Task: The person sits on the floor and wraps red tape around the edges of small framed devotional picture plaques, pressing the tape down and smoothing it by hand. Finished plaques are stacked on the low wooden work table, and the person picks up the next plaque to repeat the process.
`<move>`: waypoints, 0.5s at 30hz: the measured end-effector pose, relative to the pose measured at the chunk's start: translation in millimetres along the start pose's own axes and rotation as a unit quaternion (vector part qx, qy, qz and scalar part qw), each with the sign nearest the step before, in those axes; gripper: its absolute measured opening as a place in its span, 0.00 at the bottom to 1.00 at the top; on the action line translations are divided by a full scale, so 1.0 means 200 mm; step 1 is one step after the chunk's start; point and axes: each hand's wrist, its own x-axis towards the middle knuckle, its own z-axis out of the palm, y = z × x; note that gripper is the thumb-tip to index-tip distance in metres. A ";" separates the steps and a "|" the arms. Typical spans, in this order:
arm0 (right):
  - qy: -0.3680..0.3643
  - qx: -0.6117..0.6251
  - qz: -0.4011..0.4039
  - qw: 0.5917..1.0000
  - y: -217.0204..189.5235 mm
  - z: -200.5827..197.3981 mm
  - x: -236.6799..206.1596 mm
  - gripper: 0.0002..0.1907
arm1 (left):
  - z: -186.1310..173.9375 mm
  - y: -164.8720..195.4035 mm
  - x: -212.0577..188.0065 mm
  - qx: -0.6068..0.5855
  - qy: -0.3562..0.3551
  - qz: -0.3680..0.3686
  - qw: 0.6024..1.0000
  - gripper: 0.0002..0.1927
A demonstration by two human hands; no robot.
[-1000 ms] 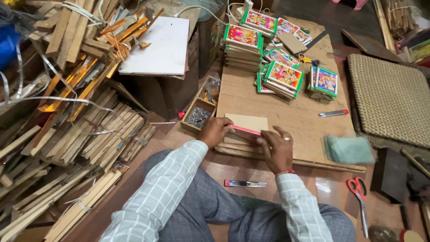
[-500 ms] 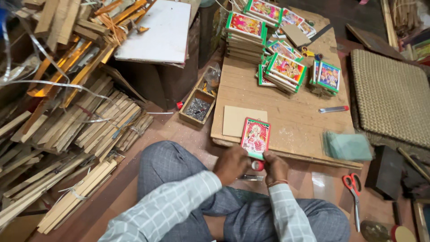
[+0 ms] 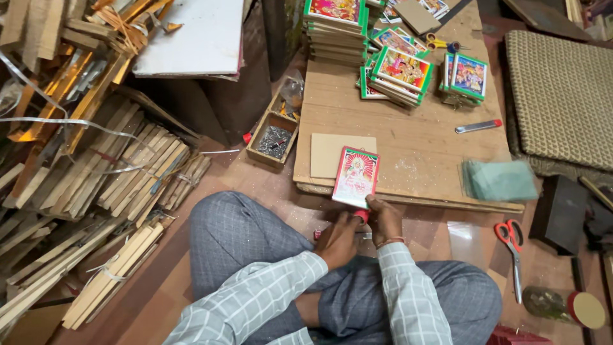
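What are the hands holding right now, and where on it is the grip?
The right hand holds a small red-framed picture by its bottom edge, face up. The left hand is closed near a small red-ended tool below it; its grip cannot be told.

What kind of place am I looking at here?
Probably a small picture-framing workshop: stacks of framed pictures on a low board, bundled wooden strips, and a box of nails.

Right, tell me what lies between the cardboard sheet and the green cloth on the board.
In the head view, only bare board with pale specks lies between the cardboard sheet and the green cloth; the red-framed picture overlaps the sheet's right corner.
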 end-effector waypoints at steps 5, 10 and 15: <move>-0.003 -0.006 -0.047 0.999 0.06 -0.05 0.07 0.04 | 0.00 0.00 0.01 0.061 0.022 0.078 0.995 0.15; -0.008 0.000 -0.067 0.998 0.05 -0.03 0.07 0.03 | -0.09 -0.03 0.03 0.118 0.003 0.063 0.991 0.09; 0.004 -0.030 -0.049 0.998 -0.02 0.00 0.02 0.04 | -0.25 -0.18 0.09 0.059 0.073 -0.050 0.994 0.07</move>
